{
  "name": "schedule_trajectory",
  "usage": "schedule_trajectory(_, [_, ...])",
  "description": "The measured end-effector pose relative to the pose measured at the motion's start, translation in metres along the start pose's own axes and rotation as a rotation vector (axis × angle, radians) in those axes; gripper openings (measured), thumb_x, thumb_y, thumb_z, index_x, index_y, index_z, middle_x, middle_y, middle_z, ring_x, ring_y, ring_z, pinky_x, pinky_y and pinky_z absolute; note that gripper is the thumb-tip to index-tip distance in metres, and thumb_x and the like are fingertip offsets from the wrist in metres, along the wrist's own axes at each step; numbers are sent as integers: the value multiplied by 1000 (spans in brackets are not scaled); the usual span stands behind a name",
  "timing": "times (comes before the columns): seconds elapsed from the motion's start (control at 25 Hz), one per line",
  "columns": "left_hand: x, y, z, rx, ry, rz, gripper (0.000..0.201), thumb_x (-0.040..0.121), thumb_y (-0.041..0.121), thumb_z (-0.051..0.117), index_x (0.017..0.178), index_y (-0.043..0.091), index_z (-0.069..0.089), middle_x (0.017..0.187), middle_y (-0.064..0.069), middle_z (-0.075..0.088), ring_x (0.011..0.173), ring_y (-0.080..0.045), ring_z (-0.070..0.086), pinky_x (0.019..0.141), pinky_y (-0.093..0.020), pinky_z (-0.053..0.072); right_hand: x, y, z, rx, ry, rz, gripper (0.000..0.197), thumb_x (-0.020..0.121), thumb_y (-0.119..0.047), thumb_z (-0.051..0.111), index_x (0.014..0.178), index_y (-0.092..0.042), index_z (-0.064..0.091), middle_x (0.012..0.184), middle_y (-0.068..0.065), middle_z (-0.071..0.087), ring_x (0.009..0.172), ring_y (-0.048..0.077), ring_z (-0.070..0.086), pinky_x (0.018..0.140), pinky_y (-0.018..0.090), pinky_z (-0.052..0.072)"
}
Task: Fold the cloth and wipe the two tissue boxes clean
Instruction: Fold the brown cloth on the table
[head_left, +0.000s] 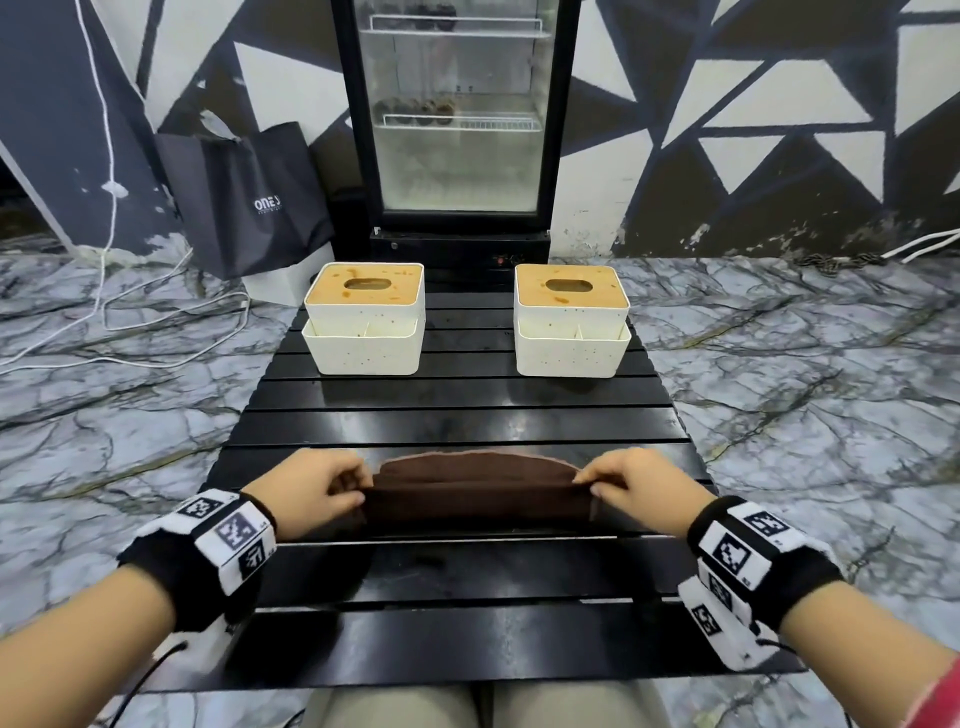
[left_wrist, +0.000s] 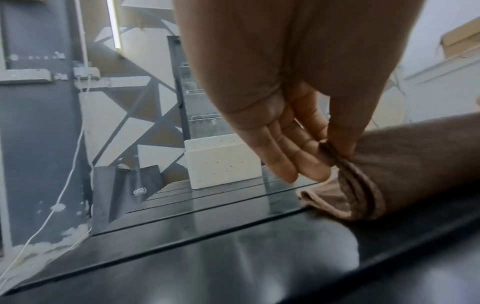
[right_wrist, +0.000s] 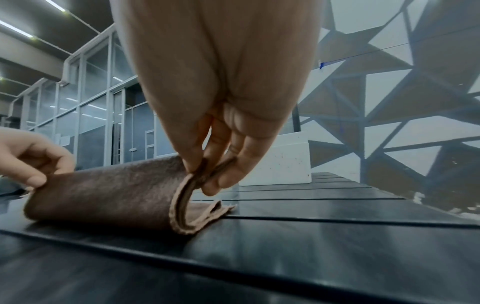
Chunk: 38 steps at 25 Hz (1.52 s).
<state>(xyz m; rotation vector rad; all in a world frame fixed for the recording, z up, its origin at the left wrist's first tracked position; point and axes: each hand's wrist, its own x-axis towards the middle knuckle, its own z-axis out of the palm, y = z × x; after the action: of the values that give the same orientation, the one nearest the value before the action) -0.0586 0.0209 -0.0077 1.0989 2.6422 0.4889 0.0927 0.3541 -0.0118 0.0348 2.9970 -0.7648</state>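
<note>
A dark brown cloth (head_left: 475, 488) lies on the black slatted table (head_left: 457, 639), its near edge lifted and curving over the rest in a fold. My left hand (head_left: 358, 488) pinches the cloth's left end (left_wrist: 337, 156) between thumb and fingers. At the other end my right hand (head_left: 587, 483) pinches the layered edge of the cloth (right_wrist: 205, 170). Two white tissue boxes with stained tan lids stand at the far side, one on the left (head_left: 363, 317) and one on the right (head_left: 571, 319). The left box (left_wrist: 223, 164) and the right box (right_wrist: 280, 164) also show in the wrist views.
A glass-door fridge (head_left: 457, 114) stands behind the table. A black shopping bag (head_left: 249, 197) leans beside it on the left. White cables (head_left: 104, 291) run over the marble floor at the left. My knees (head_left: 483, 706) sit under the table's near edge.
</note>
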Motion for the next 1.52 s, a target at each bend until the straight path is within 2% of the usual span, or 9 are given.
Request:
schedule_trajectory(0.16, [31, -2, -1, -34, 76, -136, 13, 86, 11, 63, 84, 22, 56, 71, 11, 55, 69, -10, 52, 62, -9, 34, 29, 8, 3, 4, 65, 141, 22, 86, -9, 55, 101, -18, 68, 99, 4, 68, 81, 11, 55, 71, 9, 30])
schedule_trajectory(0.44, [53, -13, 14, -34, 41, -203, 9, 87, 11, 62, 89, 20, 60, 74, 9, 55, 72, -11, 52, 68, -15, 34, 50, 17, 10, -22, 41, 209, 20, 84, -11, 56, 99, -16, 68, 97, 4, 68, 84, 14, 57, 74, 10, 33])
schedule_trajectory(0.64, [54, -16, 19, -34, 51, -184, 17, 83, 11, 65, 85, 25, 55, 80, 8, 54, 66, -5, 48, 63, -10, 33, 49, 16, 12, -54, 43, 190, 17, 82, -11, 59, 98, -16, 65, 86, -2, 54, 75, 10, 47, 84, 25, 44])
schedule_trajectory(0.8, [43, -7, 17, -69, 132, -18, 33, 80, 13, 71, 73, 37, 50, 78, 11, 51, 64, -7, 52, 65, -9, 37, 39, 6, 11, -9, 145, 112, 11, 79, -15, 66, 88, -19, 62, 81, -7, 43, 65, 1, 43, 71, 18, 36])
schedule_trajectory(0.92, [34, 0, 23, -45, 20, 45, 38, 81, 14, 70, 70, 43, 49, 77, 16, 51, 82, 9, 52, 68, -5, 37, 30, -2, 19, -23, 25, 56, 10, 77, -19, 69, 87, -19, 66, 74, -13, 43, 63, -3, 42, 64, 10, 31])
schedule_trajectory(1.04, [30, 0, 28, -28, -22, 30, 37, 82, 13, 69, 69, 43, 49, 76, 18, 49, 79, 19, 48, 67, -2, 35, 23, -2, 23, -18, -49, 95, 22, 74, -21, 72, 96, -19, 67, 81, -14, 41, 64, -3, 42, 61, 5, 29])
schedule_trajectory(1.2, [26, 0, 21, -70, -75, -11, 20, 76, 15, 76, 90, 27, 68, 80, 16, 52, 76, 21, 48, 68, -3, 37, 20, -5, 21, -83, -104, 141, 31, 78, -15, 68, 107, -22, 62, 91, -5, 38, 73, 8, 45, 72, 15, 33])
schedule_trajectory(1.36, [24, -1, 20, -67, -82, -18, 30, 70, 9, 79, 98, 16, 71, 79, 16, 50, 76, 22, 49, 68, -2, 37, 23, -12, 26, -129, -39, 213, 22, 85, -15, 52, 101, -27, 61, 94, 1, 60, 95, 24, 57, 84, 27, 44])
schedule_trajectory(1.52, [25, -2, 22, -73, -52, -37, 31, 69, 9, 79, 98, 16, 70, 78, 16, 48, 68, 7, 54, 67, -1, 36, 35, -38, 28, 45, 126, 186, 22, 84, -9, 51, 92, -25, 63, 94, 3, 68, 90, 23, 61, 81, 29, 46])
